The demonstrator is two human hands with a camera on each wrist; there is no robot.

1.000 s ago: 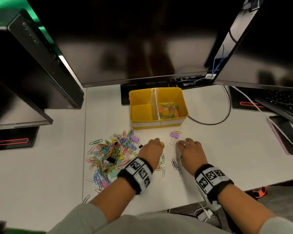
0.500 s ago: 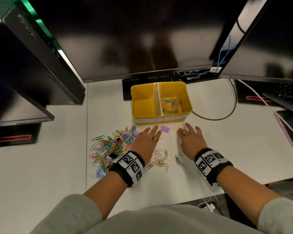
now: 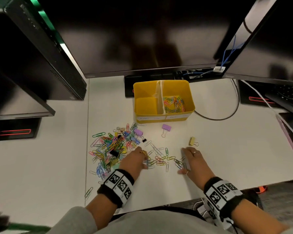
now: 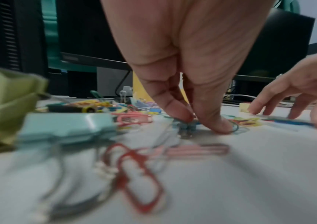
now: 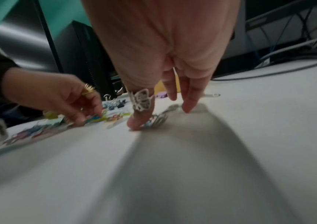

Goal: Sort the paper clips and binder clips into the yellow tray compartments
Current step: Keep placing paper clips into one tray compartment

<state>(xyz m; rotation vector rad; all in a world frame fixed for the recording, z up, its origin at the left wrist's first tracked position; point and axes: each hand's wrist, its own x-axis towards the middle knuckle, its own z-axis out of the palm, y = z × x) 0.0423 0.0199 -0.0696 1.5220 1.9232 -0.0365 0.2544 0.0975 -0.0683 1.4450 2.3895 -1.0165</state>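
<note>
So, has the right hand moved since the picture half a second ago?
Yes. The right hand has drawn back toward the person, away from the yellow tray, whose front its fingertips nearly reached then.

The yellow tray (image 3: 163, 115) is my landmark; its front carries a white label strip (image 3: 162, 118). Its right compartment holds paper clips (image 3: 173, 103) in mixed green, blue, pink and orange. Just in front of the tray lies a lilac binder clip (image 3: 166, 127); further front-right, a pale yellow one (image 3: 192, 141). Front-left of the tray, the multicoloured pile (image 3: 113, 146) includes another lilac clip (image 3: 138, 132) and small black ones. On my wrists, black bands bear black-and-white square-patterned tags (image 3: 119, 184). My left hand (image 3: 135, 160) wears a gold ring, my right hand (image 3: 195, 162) silver ones. The desk (image 3: 218, 146) is white.
</note>
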